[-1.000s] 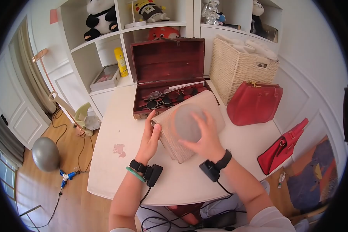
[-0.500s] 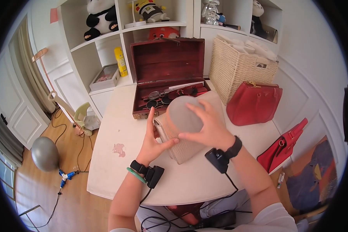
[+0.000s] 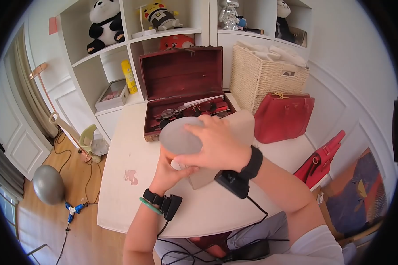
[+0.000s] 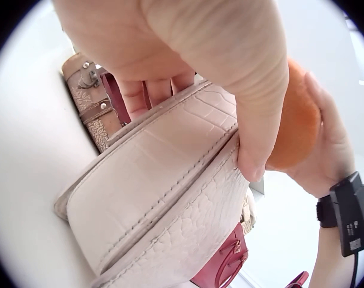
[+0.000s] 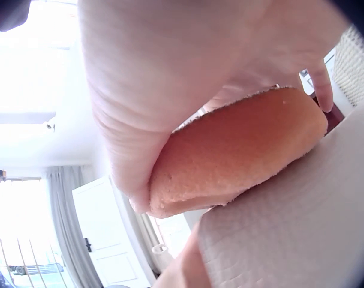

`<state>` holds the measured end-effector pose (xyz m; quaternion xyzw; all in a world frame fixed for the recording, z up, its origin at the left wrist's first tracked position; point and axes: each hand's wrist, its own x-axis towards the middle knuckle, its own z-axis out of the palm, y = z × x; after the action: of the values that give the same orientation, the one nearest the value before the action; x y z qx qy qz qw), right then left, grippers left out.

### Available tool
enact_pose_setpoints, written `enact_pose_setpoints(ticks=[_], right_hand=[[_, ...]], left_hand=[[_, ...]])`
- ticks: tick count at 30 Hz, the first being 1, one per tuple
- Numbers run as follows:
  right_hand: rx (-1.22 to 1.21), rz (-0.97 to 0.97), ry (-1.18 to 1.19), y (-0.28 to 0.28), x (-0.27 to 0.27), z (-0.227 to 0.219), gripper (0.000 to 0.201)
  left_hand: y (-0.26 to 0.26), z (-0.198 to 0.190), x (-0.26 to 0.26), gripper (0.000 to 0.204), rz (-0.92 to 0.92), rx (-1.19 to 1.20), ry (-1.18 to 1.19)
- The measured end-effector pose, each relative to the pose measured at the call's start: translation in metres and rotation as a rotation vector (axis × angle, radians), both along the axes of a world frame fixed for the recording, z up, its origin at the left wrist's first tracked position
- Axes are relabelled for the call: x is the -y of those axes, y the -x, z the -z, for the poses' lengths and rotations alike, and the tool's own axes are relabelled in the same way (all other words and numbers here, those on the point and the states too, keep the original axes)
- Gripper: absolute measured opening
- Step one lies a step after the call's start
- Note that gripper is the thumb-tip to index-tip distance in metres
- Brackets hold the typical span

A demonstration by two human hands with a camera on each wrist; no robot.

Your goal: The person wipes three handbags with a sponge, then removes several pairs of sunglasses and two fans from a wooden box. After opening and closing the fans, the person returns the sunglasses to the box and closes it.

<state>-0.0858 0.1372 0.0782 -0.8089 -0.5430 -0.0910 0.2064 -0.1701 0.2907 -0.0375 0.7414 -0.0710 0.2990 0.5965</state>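
Observation:
My right hand (image 3: pixel 219 143) grips a thick round sponge (image 5: pixel 242 150), orange with a grey face (image 3: pixel 177 134) turned up. The sponge lies against the edge of a pale beige leather handbag (image 3: pixel 241 126) with a crocodile pattern. In the left wrist view, my left hand (image 4: pixel 188 54) holds that bag (image 4: pixel 158 180) between the thumb on its front and the fingers behind. The bag stands tilted above the white table (image 3: pixel 124 203). In the head view, the sponge and right hand cover much of the bag and the left fingertips.
Behind the bag stands an open dark red case (image 3: pixel 183 73) holding several pairs of glasses (image 3: pixel 167 113). A woven basket (image 3: pixel 265 81) and a red handbag (image 3: pixel 285 117) are at the right, with another red bag (image 3: pixel 320 161) near the table's right edge. White shelves (image 3: pixel 128 42) rise behind.
The right hand has moved the sponge left across the bag to its left edge, near the left hand. The left hand keeps its hold on the bag. The head view has shifted slightly.

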Motion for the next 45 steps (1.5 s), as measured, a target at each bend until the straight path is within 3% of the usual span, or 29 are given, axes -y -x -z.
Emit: enact_pose_setpoints(ticks=[2, 6, 7, 9, 13, 15, 17, 20, 22, 23, 25, 29, 31, 35, 38, 40, 44, 45], right_hand=[[-0.018, 0.049, 0.071, -0.019, 0.005, -0.007, 0.080], [-0.112, 0.371, -0.004, -0.072, 0.041, -0.005, 0.084], [-0.111, 0.370, -0.003, -0.083, 0.053, 0.001, 0.084], [-0.197, 0.522, -0.200, -0.103, 0.068, 0.020, 0.086], [-0.227, 0.540, -0.381, -0.099, 0.081, 0.064, 0.090], [0.002, 0.527, -0.436, -0.075, 0.078, 0.083, 0.092], [-0.028, 0.503, -0.448, -0.070, 0.081, 0.098, 0.092], [-0.216, 0.538, -0.545, -0.078, 0.087, 0.121, 0.095], [-0.596, 0.469, -0.670, -0.083, 0.088, 0.132, 0.098], [-0.599, 0.470, -0.667, -0.079, 0.087, 0.136, 0.098], [-0.894, 0.334, -0.860, -0.066, 0.083, 0.143, 0.103], [-0.856, 0.411, -0.841, -0.030, 0.073, 0.158, 0.105], [-0.296, 0.331, -0.534, 0.001, 0.063, 0.159, 0.107], [-0.215, 0.174, -0.286, 0.036, 0.051, 0.143, 0.108], [-0.136, 0.202, -0.260, 0.025, 0.052, 0.138, 0.108], [-0.151, 0.419, -0.339, -0.002, 0.060, 0.137, 0.106], [-0.247, 0.413, -0.585, -0.078, 0.079, 0.144, 0.105], [-0.393, 0.374, -0.635, -0.094, 0.082, 0.138, 0.101]], left_hand=[[0.002, -0.002, 0.001, 0.112, -0.045, 0.042, -0.051], [0.004, -0.007, 0.003, 0.116, 0.027, -0.054, 0.094], [0.004, -0.006, 0.002, 0.118, 0.028, -0.077, 0.119], [0.004, -0.005, 0.001, 0.116, 0.015, -0.099, 0.139], [-0.002, 0.004, -0.005, 0.106, -0.018, -0.131, 0.100], [-0.002, 0.005, -0.006, 0.100, -0.011, -0.126, 0.099], [-0.002, 0.005, -0.005, 0.094, -0.008, -0.123, 0.100], [-0.001, 0.004, -0.005, 0.092, -0.011, -0.137, 0.122], [-0.002, 0.006, -0.005, 0.090, -0.033, -0.107, 0.092], [-0.002, 0.007, -0.007, 0.090, -0.034, -0.111, 0.094], [-0.003, 0.008, -0.008, 0.089, -0.074, -0.117, 0.008], [-0.004, 0.011, -0.009, 0.088, -0.079, -0.115, 0.022], [-0.005, 0.011, -0.008, 0.088, -0.073, -0.108, 0.051], [-0.004, 0.007, -0.008, 0.088, -0.077, -0.097, 0.071], [-0.003, 0.007, -0.008, 0.087, -0.069, -0.092, 0.084], [-0.002, 0.005, -0.008, 0.086, -0.078, -0.123, 0.089], [-0.001, 0.003, -0.008, 0.084, -0.073, -0.129, 0.067], [0.000, 0.002, -0.008, 0.084, -0.072, -0.138, 0.066]])
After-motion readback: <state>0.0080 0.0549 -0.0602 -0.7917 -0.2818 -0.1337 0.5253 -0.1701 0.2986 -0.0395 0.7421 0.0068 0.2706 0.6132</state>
